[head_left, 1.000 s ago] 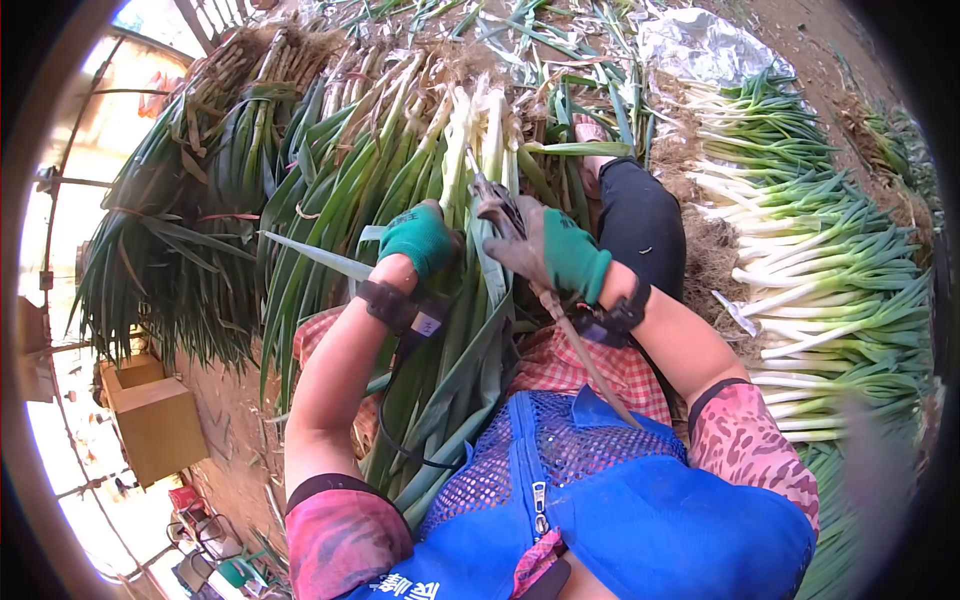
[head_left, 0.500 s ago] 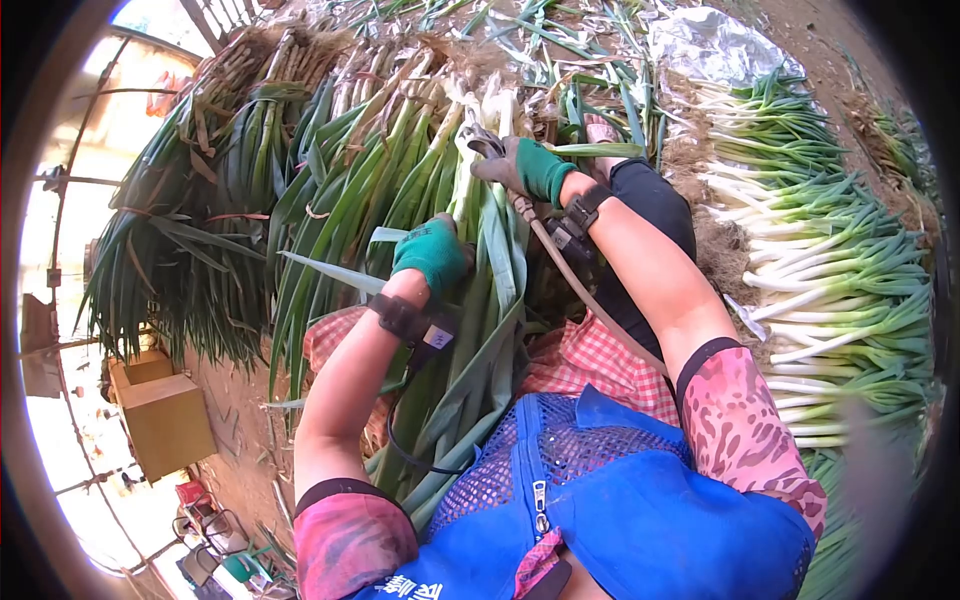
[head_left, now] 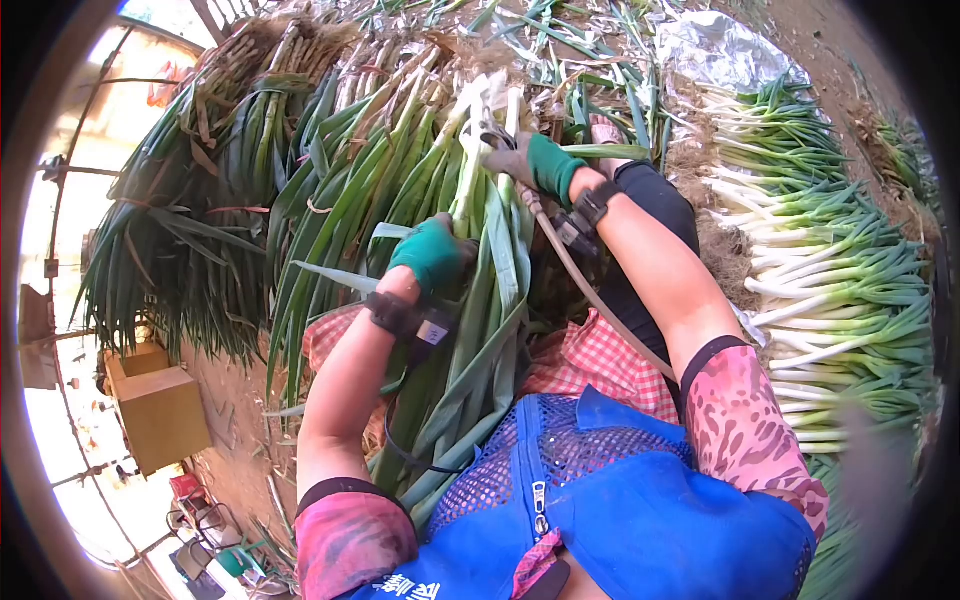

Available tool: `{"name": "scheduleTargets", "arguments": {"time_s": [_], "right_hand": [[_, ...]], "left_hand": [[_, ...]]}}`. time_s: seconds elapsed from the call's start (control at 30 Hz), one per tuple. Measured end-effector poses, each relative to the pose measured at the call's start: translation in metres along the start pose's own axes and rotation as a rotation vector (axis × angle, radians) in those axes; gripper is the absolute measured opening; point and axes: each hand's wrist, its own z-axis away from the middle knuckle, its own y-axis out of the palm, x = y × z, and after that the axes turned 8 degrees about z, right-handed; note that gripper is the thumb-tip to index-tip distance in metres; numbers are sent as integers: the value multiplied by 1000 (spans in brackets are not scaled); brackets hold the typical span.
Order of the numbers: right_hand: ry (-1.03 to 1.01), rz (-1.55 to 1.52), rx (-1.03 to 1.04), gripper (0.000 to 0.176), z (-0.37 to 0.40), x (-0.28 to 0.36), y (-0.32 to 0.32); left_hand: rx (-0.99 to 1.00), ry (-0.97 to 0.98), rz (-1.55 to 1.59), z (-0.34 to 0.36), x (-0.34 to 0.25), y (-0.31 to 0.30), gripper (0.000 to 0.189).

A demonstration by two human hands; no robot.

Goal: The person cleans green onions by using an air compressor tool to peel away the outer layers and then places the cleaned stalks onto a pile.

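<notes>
In a green glove with a dark palm, my left hand (head_left: 433, 255) is closed around a big green onion (head_left: 468, 190), its pale stalk pointing up and away and its long leaves trailing toward my lap. My right hand (head_left: 540, 163), gloved the same way, grips what looks like an air blow gun (head_left: 495, 138) beside the onion's pale stalk. A brownish hose (head_left: 590, 290) runs from that tool down past my right forearm. The fingers of both hands are partly hidden.
Untrimmed green onion bundles (head_left: 190, 210) lie to the left. Cleaned white-stalked onions (head_left: 790, 270) form a long row on the right, below silvery sheeting (head_left: 725, 50). Loose leaves (head_left: 590, 50) litter the ground ahead. A yellowish box (head_left: 165, 415) stands at lower left.
My right hand and the blow gun have shifted slightly right and toward me, showing more of the white stalk. My left hand keeps its hold, almost in place.
</notes>
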Motion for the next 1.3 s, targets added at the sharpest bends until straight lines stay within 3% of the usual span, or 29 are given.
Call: {"name": "scheduleTargets", "arguments": {"time_s": [0.07, 0.1, 0.13, 0.17, 0.23, 0.3, 0.4, 0.43, 0.47, 0.53, 0.63, 0.67, 0.7, 0.73, 0.8, 0.9, 0.93, 1.03, 1.07, 1.17, 1.3], "right_hand": [[155, -323, 33, 42, 38, 26, 2], [300, -319, 189, 41, 50, 28, 2], [331, -385, 244, 41, 73, 44, -4], [218, -318, 232, 43, 91, 50, -3], [244, -435, 374, 44, 119, 43, 7], [149, -424, 327, 45, 141, 45, 4], [169, -391, 152, 45, 153, 57, -10], [203, -377, 74, 45, 155, 58, -15], [117, -213, -105, 46, 149, 43, -8], [200, -255, -55, 48, 148, 26, -11], [298, -322, 11, 49, 145, 13, -5], [306, -344, 9, 49, 145, 5, 2], [314, -367, 8, 48, 145, -2, 7], [312, -326, 8, 48, 145, -5, 9], [328, -277, -6, 50, 141, -8, 13], [340, -273, -7, 53, 139, -1, 10], [342, -282, -2, 55, 139, 2, 10], [272, -267, -59, 60, 138, -3, 21], [344, -226, 11, 64, 137, -3, 19], [347, -192, -13, 65, 134, 3, 20], [373, -191, 13, 66, 130, -3, 24]], "left_hand": [[65, 14, 233, -20, 27, -4, 51], [99, 67, 370, -20, 31, -8, 51], [138, 34, 506, -19, 34, -12, 49], [174, 2, 641, -18, 35, -17, 48], [191, 127, 413, -9, 30, -34, 18], [50, 862, -190, -20, 55, -43, 25], [308, -6, 792, 6, 19, -38, 37], [345, 163, 621, 11, 22, -32, 51], [335, 131, 519, 21, 13, -30, 54], [250, 59, 371, 43, -2, -28, 56], [332, 74, 203, 9, 22, -43, 53], [303, -31, 107, 0, 21, -55, 52], [233, -74, 292, -1, 23, -58, 48], [150, -25, 277, -25, 45, -61, 43], [-122, 27, 114, -83, 96, -67, 34], [-341, 40, -51, -120, 125, -63, 28], [-294, 13, -4, -125, 123, -59, 41], [-284, 30, -142, -151, 126, -36, 58], [-204, -61, -125, -145, 114, -33, 71], [-180, -174, -217, -138, 99, -29, 75], [-163, -198, -325, -153, 122, -23, 64]]}}
